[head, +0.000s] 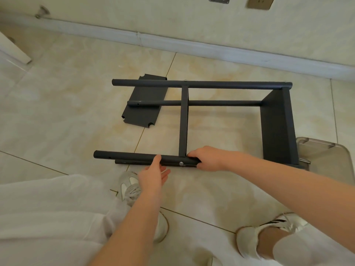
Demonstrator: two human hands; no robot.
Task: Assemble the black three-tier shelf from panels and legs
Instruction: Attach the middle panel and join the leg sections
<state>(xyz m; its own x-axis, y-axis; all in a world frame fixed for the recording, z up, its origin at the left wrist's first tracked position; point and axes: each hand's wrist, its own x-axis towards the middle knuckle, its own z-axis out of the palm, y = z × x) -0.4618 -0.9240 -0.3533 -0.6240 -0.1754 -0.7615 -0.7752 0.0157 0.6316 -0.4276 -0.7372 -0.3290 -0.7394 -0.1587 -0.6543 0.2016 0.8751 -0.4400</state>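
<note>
The black shelf frame (276, 121) lies on its side on the tiled floor, with one panel fixed at its right end and a second panel (183, 121) standing edge-on in the middle. A loose black panel (143, 96) with notched corners lies flat under the far legs. My right hand (206, 158) grips the near leg (124, 156) just right of the middle panel, beside a silver screw (181, 163). My left hand (153, 172) is open, palm turned up, with its thumb touching the same leg from below.
A clear plastic bin (326, 160) stands on the floor just right of the frame. The wall and white skirting board (172, 43) run behind it. My white shoes (130, 187) and trouser legs fill the near floor.
</note>
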